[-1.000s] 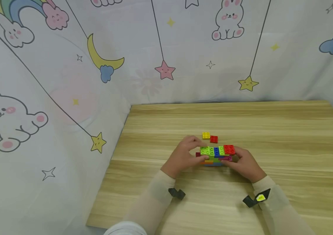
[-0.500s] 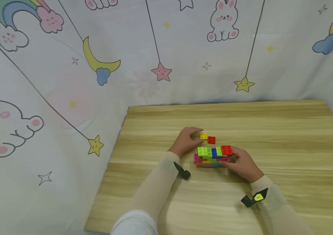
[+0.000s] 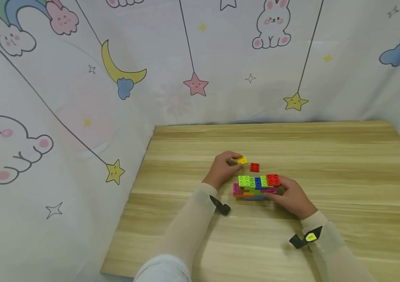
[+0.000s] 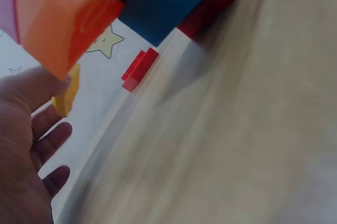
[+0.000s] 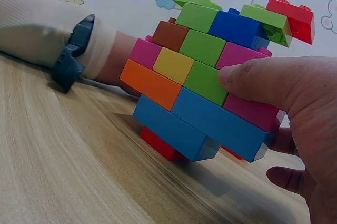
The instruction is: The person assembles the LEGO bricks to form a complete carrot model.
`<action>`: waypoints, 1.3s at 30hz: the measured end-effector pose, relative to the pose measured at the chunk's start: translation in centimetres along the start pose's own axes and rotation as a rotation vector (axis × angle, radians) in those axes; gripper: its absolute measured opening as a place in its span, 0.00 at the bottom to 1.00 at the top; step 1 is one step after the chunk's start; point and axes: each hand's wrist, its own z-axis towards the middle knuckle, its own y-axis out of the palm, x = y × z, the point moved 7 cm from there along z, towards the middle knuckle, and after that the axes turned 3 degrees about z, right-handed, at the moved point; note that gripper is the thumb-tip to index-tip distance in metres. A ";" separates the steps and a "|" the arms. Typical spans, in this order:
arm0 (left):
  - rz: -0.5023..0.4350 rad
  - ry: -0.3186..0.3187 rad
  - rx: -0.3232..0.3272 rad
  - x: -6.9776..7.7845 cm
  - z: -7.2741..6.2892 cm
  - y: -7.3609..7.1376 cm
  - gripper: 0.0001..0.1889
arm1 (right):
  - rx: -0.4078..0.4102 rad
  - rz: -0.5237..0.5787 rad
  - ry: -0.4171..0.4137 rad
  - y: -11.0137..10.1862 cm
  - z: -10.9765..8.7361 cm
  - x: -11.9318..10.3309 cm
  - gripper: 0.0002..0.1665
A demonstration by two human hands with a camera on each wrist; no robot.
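Note:
A many-coloured structure of toy building bricks (image 5: 205, 47) stands on the table, with blue, orange, pink, green, yellow and brown courses. Its top row runs from lime green through blue to a red brick (image 3: 273, 179) jutting out at the right end. My right hand (image 3: 293, 196) grips the structure's right side, thumb pressed on its near face in the right wrist view. Behind and left of it, my left hand (image 3: 221, 170) pinches a small yellow brick (image 4: 67, 95) between thumb and fingertips. In the left wrist view, the structure's orange and blue bricks partly hide that thumb.
A loose red brick (image 3: 254, 167) lies on the wooden table (image 3: 291, 145) just behind the structure, right of the yellow one. A white printed cloth (image 3: 228, 105) hangs behind the table and along its left side.
My left hand has let go of the structure's left end, moved back to the yellow brick, and now pinches it, shifted slightly from the red brick. My right hand keeps its grip.

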 end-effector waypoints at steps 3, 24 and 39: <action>-0.091 0.036 0.069 0.8 -1.3 -1.1 0.15 | 0.003 -0.001 -0.002 0.0 -0.1 0.0 0.23; -0.188 0.436 0.163 8.5 -9.7 -4.0 0.16 | -0.002 -0.014 0.036 -0.3 0.1 -0.1 0.26; 0.010 0.509 0.125 9.4 -10.3 -4.1 0.14 | -0.013 -0.026 0.043 0.2 0.1 -0.1 0.25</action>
